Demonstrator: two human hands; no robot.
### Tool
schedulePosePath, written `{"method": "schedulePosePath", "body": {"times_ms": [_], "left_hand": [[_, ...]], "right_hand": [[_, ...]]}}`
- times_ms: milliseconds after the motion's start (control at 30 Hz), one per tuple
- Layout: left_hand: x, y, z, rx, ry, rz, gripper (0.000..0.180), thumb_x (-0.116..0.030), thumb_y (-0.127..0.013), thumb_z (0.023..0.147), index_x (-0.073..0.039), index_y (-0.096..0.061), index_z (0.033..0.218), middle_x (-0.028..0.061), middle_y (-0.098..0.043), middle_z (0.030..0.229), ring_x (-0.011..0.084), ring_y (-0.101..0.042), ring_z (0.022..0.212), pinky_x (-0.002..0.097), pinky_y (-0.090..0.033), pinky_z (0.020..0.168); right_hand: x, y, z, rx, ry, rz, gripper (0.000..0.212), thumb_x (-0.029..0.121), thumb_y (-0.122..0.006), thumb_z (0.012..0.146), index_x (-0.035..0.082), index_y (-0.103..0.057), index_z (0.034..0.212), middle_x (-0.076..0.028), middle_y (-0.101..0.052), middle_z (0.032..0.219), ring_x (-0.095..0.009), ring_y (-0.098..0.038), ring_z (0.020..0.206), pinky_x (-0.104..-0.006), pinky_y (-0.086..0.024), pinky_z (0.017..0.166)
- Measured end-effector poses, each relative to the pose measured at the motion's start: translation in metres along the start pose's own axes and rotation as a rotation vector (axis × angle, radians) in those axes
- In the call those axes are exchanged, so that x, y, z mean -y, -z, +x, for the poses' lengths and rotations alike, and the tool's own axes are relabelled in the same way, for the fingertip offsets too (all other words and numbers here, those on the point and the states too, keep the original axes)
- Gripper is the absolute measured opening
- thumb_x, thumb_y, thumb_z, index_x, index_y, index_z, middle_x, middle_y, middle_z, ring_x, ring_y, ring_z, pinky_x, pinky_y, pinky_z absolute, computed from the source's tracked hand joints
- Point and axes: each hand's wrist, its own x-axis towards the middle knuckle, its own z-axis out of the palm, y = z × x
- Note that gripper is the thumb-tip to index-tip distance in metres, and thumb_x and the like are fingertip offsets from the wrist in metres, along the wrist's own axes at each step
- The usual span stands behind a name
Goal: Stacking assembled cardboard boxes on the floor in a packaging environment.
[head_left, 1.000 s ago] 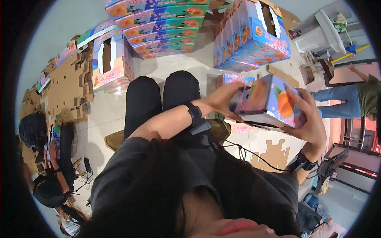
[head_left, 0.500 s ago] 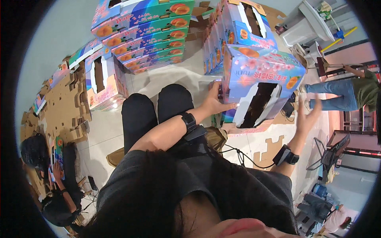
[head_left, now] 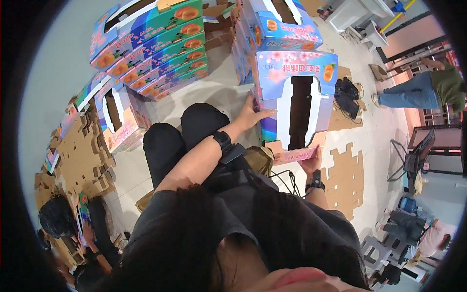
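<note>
In front of me, slightly right, stands a blue and pink cardboard fruit box (head_left: 272, 92) with a long dark opening between white inner flaps. My left hand (head_left: 253, 116) grips its left side, thumb over the edge and fingers along the wall. At the box's near right corner, my right hand (head_left: 311, 163) has its fingers up against the pink printed panel. Its palm is partly turned away from view. Just behind stands another such box (head_left: 282, 36), at the end of a row of similar boxes.
A tall stack of fruit boxes (head_left: 160, 53) stands far left, with a single box (head_left: 119, 117) nearer. Flattened cardboard (head_left: 85, 141) lies at left, and a cut sheet (head_left: 345, 180) at right. Black cables or bags (head_left: 348, 95) lie beyond it. Other people (head_left: 413, 92) are at both sides.
My right hand has come from the air at the right onto the box's near corner. The box has turned to sit straighter before me. My left hand stays on its left side.
</note>
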Motion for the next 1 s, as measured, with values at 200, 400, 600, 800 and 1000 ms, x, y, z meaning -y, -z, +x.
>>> {"method": "schedulePosePath", "body": {"times_ms": [200,400,600,800,1000], "left_hand": [[0.004,-0.009,-0.004,0.301,0.275,0.304,0.101,-0.048,-0.076,0.066,0.003,-0.023,0.135,0.019,-0.042,0.13,0.0288,-0.042,0.12,0.0352,-0.035,0.1],[0.014,-0.01,0.004,0.36,0.515,0.295,0.108,-0.064,-0.065,0.067,0.007,-0.023,0.137,0.0229,-0.043,0.13,0.0312,-0.041,0.122,0.0354,-0.032,0.102],[0.043,0.008,0.007,0.36,0.443,0.594,0.108,-0.068,-0.059,0.069,0.011,-0.025,0.135,0.0268,-0.044,0.129,0.0342,-0.042,0.121,0.0343,-0.032,0.102],[0.057,0.002,0.014,0.683,0.735,1.001,0.067,-0.055,-0.033,0.089,0.003,-0.061,0.106,0.0194,-0.063,0.099,0.0312,-0.057,0.098,0.0412,-0.044,0.085],[0.082,0.009,0.017,0.555,0.587,0.924,0.065,-0.054,-0.034,0.09,0.004,-0.061,0.101,0.0186,-0.065,0.092,0.0327,-0.061,0.086,0.0431,-0.046,0.078]], "right_hand": [[0.03,0.001,0.005,-0.154,0.475,0.029,0.063,0.055,-0.05,0.083,0.009,-0.046,0.126,-0.011,-0.049,0.124,-0.028,-0.05,0.11,-0.0432,-0.042,0.091],[0.037,0.025,0.0,-0.176,0.589,-0.073,0.059,0.056,-0.047,0.084,0.013,-0.047,0.126,-0.007,-0.054,0.119,-0.026,-0.053,0.106,-0.0437,-0.046,0.087],[0.018,0.028,-0.005,-0.309,0.359,0.058,0.065,0.056,-0.056,0.076,0.011,-0.05,0.123,-0.008,-0.055,0.116,-0.027,-0.053,0.106,-0.0447,-0.045,0.088],[0.018,0.02,0.012,-0.404,0.329,0.007,0.061,0.051,-0.063,0.074,0.013,-0.053,0.12,-0.007,-0.056,0.115,-0.026,-0.054,0.103,-0.0448,-0.045,0.085],[0.014,0.017,0.04,-0.355,0.289,-0.017,0.063,0.052,-0.062,0.074,0.014,-0.051,0.123,-0.008,-0.052,0.123,-0.026,-0.05,0.11,-0.0447,-0.041,0.09]]}}
